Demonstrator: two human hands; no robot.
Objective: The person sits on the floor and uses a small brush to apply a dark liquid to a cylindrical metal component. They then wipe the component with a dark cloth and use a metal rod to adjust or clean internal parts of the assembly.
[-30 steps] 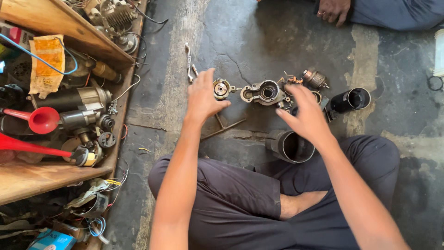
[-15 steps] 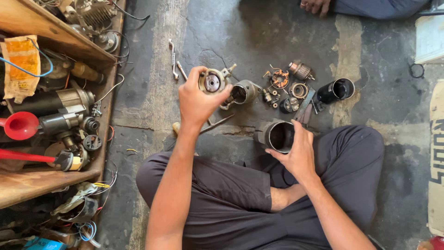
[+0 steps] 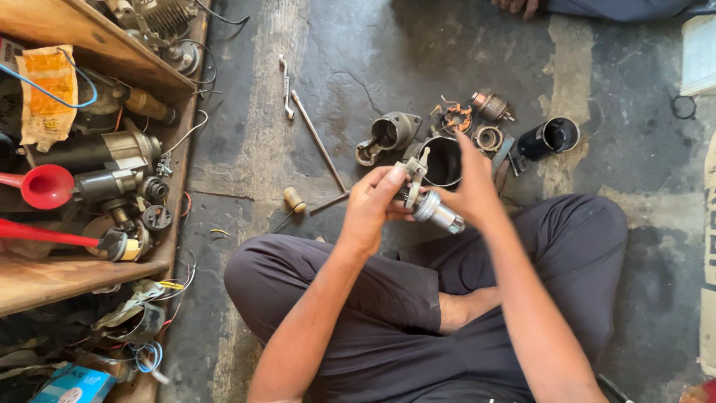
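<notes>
Both hands meet above the can (image 3: pixel 445 160), left hand (image 3: pixel 371 207) and right hand (image 3: pixel 471 191) fingers wrapped around the metal part (image 3: pixel 426 201).

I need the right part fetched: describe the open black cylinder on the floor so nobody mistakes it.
Start at the seated person's right knee. Just above it on the concrete lies the black cylinder, rightmost of the scattered parts. Unlike the grey housing, it is glossy black with an open round mouth.
</notes>
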